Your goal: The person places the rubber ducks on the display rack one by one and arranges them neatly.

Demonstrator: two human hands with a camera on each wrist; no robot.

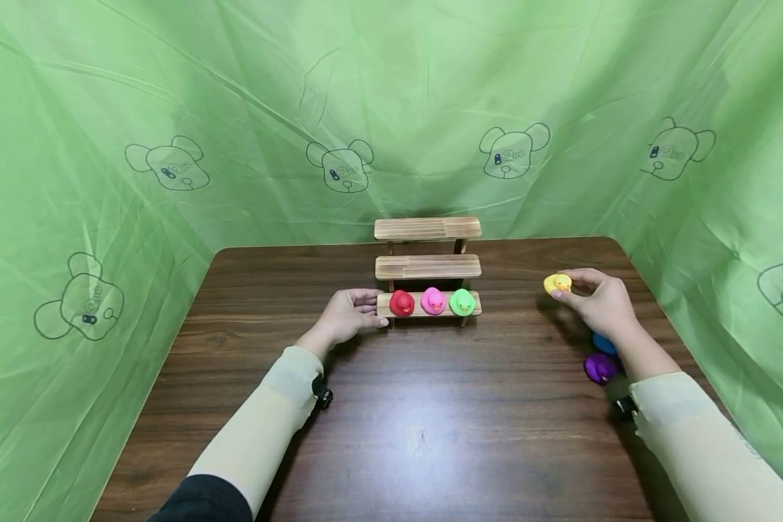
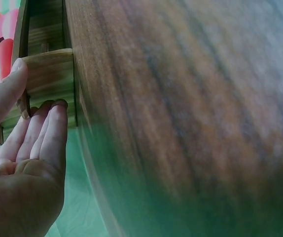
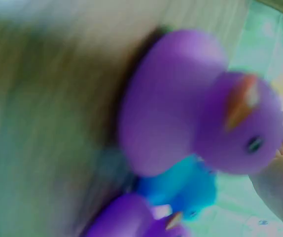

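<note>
A three-tier wooden stand [image 1: 428, 267] stands at the back of the table. My left hand [image 1: 347, 315] grips the left end of its lowest step, thumb on the near side and fingers [image 2: 56, 131] beneath. On that step a red rubber duck [image 1: 402, 304], a pink rubber duck [image 1: 433, 301] and a green rubber duck [image 1: 462, 303] sit in a row. To the right of the stand, my right hand [image 1: 603, 303] pinches a yellow rubber duck [image 1: 557, 283] above the table, between thumb and fingers.
Beneath my right forearm lie a purple rubber duck [image 1: 600, 368] and a blue one [image 1: 603, 343], partly hidden. In the right wrist view a second purple duck [image 3: 124, 219] shows at the bottom. Green cloth [image 1: 424, 109] with bear-head drawings hangs around the brown table [image 1: 417, 435].
</note>
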